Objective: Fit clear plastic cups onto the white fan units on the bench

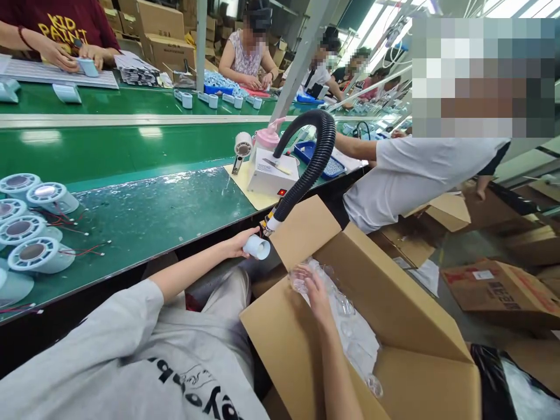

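My left hand [240, 242] is closed around a light blue cylindrical housing [258, 248], its round end facing right. Just above the housing hangs the white end of a black corrugated hose [321, 154]. Over an open cardboard box [405, 291] is my right hand [318, 291], fingers bent at a clear round plastic piece [299, 277]. Several more clear plastic pieces [347, 332] lie in the box on white plastic wrapping. The hose runs from a white device [271, 172] with a red switch on the green bench.
Light blue housings with wires [39, 254] stand at the bench's left. A small fan [242, 146], a pink pump bottle [268, 137] and a blue tray [317, 158] are near the device. A co-worker in a white shirt [402, 175] sits at right; others work across the green line.
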